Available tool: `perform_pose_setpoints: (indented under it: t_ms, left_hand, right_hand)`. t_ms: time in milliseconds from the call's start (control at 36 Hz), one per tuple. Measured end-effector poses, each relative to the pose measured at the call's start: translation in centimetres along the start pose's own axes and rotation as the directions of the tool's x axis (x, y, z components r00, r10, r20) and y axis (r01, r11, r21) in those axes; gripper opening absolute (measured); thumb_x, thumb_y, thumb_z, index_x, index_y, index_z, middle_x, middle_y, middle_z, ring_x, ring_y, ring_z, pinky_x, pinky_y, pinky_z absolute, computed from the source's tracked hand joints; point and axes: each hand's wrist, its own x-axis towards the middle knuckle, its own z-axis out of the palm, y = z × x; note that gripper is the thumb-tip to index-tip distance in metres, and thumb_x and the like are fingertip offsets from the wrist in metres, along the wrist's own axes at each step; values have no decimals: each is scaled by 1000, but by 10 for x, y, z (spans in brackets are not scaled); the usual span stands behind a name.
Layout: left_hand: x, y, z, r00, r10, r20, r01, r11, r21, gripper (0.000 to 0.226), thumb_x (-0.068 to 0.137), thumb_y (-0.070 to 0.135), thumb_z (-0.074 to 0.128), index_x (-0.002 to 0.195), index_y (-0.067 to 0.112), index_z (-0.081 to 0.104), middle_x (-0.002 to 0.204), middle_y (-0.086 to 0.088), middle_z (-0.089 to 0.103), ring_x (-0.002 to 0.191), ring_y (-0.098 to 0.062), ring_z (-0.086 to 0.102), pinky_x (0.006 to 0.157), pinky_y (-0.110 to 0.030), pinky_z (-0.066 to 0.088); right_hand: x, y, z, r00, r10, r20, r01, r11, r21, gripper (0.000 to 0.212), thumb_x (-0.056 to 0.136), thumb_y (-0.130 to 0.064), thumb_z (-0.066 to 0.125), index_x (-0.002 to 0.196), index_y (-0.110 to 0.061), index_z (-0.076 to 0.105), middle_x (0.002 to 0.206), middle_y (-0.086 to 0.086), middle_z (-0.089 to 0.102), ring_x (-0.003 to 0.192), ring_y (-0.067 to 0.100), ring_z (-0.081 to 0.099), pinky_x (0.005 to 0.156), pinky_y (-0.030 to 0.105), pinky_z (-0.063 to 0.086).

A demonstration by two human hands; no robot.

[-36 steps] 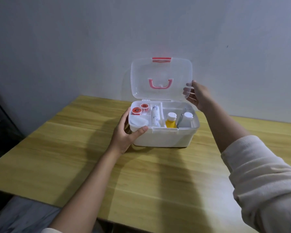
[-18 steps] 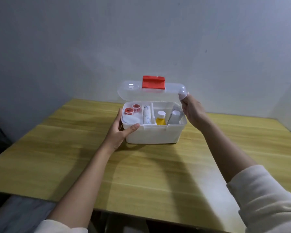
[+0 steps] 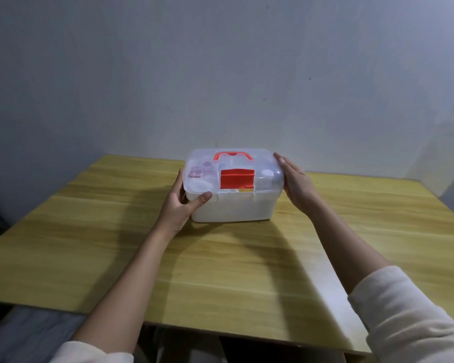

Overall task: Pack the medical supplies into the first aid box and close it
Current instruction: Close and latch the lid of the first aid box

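— What have your hands got?
— My left hand (image 3: 180,205) wraps the box (image 3: 233,205)'s near left corner, thumb on its front wall. My right hand (image 3: 295,183) lies flat and open against the lid (image 3: 268,159)'s right end, gripping nothing.
— Where's the box?
— On the table (image 3: 116,244), lid down, red latch (image 3: 237,178) tipped up.
— Any writing?
— None readable. The supplies are blurs through the lid.

— Where is there room to pass?
— The yellow wooden surface (image 3: 95,231) lies bare around the white plastic box (image 3: 233,208).
— What blocks?
— The left hand (image 3: 180,203) and right hand (image 3: 296,186) flank its sides; the grey wall (image 3: 220,74) stands near behind.
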Motion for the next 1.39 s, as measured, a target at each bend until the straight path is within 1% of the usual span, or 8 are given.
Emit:
perform_pose_setpoints:
  t_ms: [167,278,389,611,806,944,1194,1389]
  left_hand:
    - [-2,-6,0,1000,-15,-14,15,1000,26,119,57,67,82,154,27,25,154,2,42,143,-16,37,118,-46,32]
    - [-2,-3,2,1000,-15,17,14,998,55,115,65,73,72,156,27,18,157,5,37,145,-12,34,120,-43,28]
    - [1,0,5,999,-26,39,26,1000,7,115,69,77,65,156,21,15,158,2,34,146,-12,31,122,-44,22]
    - [-4,2,13,999,-11,-42,10,1000,-15,100,71,69,59,153,24,25,152,3,44,140,-13,40,119,-41,30]
    - [-7,4,11,1000,2,-29,-3,1000,-8,93,74,63,61,152,24,29,148,4,48,136,-12,45,112,-28,38]
    - [-8,3,9,1000,-4,-25,4,1000,-24,97,74,68,66,152,23,30,150,2,46,139,-15,43,118,-45,31]
    - [-8,3,13,999,-10,-41,9,1000,-23,88,77,60,63,150,22,33,147,2,50,136,-14,47,116,-44,35]
    - [-7,-1,10,999,-19,-30,18,999,-33,108,67,78,65,153,27,26,152,3,43,140,-16,41,117,-46,33]
  right_hand:
    - [-6,-3,0,999,-34,11,35,998,-49,33,98,-27,41,125,-14,57,125,5,62,119,21,56,104,36,43]
    - [-9,-10,3,988,-136,-68,121,975,-188,35,98,-22,42,127,-8,55,118,1,61,109,12,54,84,12,44]
    - [-8,-17,11,967,-231,-106,187,929,-319,40,95,-25,50,131,-8,52,134,8,56,125,18,51,96,23,39]
    - [-21,-32,31,947,-312,76,306,805,-507,46,90,-37,56,128,-11,55,139,5,52,137,16,38,115,39,29]
    - [-30,-25,26,933,-330,139,354,790,-501,44,87,-37,61,125,-14,59,142,3,49,141,13,29,113,36,27]
    - [-37,-10,23,902,-388,191,423,698,-578,55,81,-35,68,131,-16,53,144,1,46,143,15,23,115,33,23]
    - [-37,6,24,851,-484,201,480,564,-672,76,70,-46,74,135,-19,46,144,-1,43,141,19,24,114,33,24]
    - [-33,9,25,811,-546,209,516,499,-697,72,70,-42,76,132,-14,51,139,4,49,134,25,34,111,35,30]
